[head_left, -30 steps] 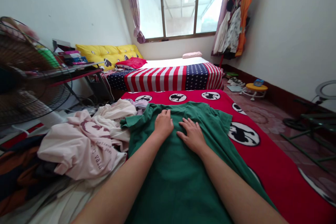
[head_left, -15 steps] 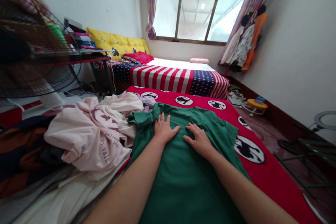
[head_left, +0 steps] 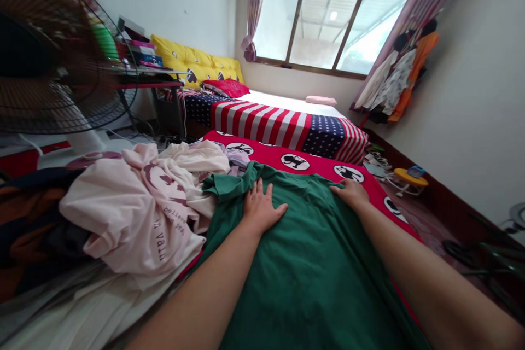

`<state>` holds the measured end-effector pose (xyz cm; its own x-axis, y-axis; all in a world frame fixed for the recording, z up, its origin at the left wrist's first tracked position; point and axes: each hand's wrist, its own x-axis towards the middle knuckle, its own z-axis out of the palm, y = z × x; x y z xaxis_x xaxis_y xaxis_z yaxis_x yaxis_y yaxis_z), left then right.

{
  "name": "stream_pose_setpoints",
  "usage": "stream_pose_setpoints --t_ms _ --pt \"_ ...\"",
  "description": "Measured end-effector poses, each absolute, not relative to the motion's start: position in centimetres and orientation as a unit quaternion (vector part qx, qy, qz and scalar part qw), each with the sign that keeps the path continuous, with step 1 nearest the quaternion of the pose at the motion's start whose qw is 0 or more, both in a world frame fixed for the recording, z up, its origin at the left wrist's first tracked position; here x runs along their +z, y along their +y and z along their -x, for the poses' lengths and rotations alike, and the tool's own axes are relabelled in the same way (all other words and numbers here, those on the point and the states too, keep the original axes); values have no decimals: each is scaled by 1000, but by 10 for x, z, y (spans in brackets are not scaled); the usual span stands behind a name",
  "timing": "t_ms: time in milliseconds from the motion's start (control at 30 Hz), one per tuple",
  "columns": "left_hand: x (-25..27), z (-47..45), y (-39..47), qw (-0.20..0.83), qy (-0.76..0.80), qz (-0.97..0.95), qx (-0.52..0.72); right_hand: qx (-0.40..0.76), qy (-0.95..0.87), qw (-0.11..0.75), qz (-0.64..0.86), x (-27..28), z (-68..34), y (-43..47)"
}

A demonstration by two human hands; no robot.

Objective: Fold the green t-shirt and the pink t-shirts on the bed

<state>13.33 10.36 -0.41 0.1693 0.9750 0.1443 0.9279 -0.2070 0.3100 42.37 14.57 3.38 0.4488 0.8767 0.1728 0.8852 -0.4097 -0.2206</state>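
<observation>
1. Green shirt (head_left: 311,268) is spread flat on the red blanket (head_left: 315,161).
2. Left hand (head_left: 259,209) is pressed open, pinning the cloth.
3. Right hand (head_left: 350,192) is laid at the far edge, seemingly open, smoothing.

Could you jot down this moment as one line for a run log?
left hand: flat on green shirt | right hand: at shirt's right edge | pink clothes pile: left of shirt
</observation>
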Motion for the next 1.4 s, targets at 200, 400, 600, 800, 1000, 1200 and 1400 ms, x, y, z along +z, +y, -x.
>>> stream_pose_setpoints --t_ms 200,400,600,800,1000,1200,1400 --pt "-5 -134 103 78 619 -766 158 -34 -480 144 864 35 -428 142" --pt "-6 -134 104 76 618 -768 151 -49 -568 215 793 49 -368 163" --pt "-8 -134 105 67 616 -770 149 126 -647 246 710 35 -277 206" --pt "-9 -134 107 76 613 -772 149 235 -649 206 694 23 -253 220" --pt "-7 -134 106 82 612 -772 151 273 -618 269 686 20 -253 221" --pt "-4 -133 106 92 605 -777 150 251 -623 415 614 8 -238 193" --pt "-5 -133 106 91 608 -775 145 265 -684 400 549 9 -266 116"
